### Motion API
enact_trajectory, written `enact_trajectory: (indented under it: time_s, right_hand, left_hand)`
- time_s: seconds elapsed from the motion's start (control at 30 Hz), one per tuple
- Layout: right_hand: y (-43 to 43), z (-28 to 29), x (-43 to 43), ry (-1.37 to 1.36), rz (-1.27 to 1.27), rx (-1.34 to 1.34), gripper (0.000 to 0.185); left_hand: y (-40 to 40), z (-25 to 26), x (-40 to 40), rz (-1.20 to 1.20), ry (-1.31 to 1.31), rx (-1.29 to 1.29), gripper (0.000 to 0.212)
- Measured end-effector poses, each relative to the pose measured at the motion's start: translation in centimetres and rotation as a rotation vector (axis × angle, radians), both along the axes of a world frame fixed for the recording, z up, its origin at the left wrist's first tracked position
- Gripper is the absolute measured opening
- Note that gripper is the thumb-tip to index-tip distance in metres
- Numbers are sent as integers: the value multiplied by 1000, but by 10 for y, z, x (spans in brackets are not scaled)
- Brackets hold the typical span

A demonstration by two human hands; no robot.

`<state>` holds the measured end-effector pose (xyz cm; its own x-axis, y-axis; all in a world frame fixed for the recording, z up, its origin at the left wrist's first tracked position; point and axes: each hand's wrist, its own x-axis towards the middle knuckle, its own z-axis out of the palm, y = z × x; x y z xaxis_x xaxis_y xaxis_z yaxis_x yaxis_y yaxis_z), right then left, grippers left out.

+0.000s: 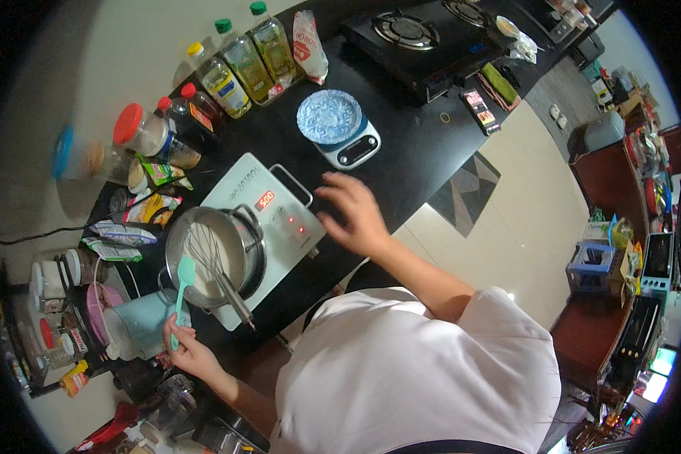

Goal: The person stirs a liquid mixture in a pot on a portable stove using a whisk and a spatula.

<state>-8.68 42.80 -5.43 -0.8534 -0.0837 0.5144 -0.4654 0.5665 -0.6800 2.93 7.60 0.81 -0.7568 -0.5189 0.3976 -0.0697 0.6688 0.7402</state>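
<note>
My left hand (190,350) grips a mint-green silicone spatula (186,272) by its handle, the blade over the pot's rim. The steel pot (177,227) sits on a white electric cooktop (238,190) with a lit red display. A pale, whitish liquid (227,258) lies in the pot. A wire whisk (218,272) rests in it, its handle leaning out over the rim. My right hand (354,213) hovers, fingers spread and slightly blurred, beside the cooktop's steel handle (293,183); it holds nothing. Past it, a blue patterned dish (329,116) stands on a digital kitchen scale (349,153).
Oil bottles (244,65), sauce bottles (190,122), jars (142,125) and food packets (150,209) line the wall. A light-blue pitcher (144,323) stands left of the pot. Farther along the black counter are a gas stove (420,48), a phone (480,112) and folded cloths (499,85). A black cord (79,228) crosses the packets.
</note>
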Motion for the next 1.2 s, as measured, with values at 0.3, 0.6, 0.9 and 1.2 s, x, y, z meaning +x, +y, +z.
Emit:
enact_trajectory:
  time_s: [0.3,0.6,0.9,1.2]
  right_hand:
    - [-129,11,58,-86,446,208,89]
    - [-156,11,46,50,567,315,72]
    - [-170,15,0,150,350,233,33]
    - [-159,69,7,-45,439,289,25]
  left_hand:
    - [-28,1,1,-122,35,140,24]
    - [-35,-1,-8,-242,51,198,24]
    - [-35,14,-29,-278,93,244,20]
    - [-49,13,-27,-273,108,225,18]
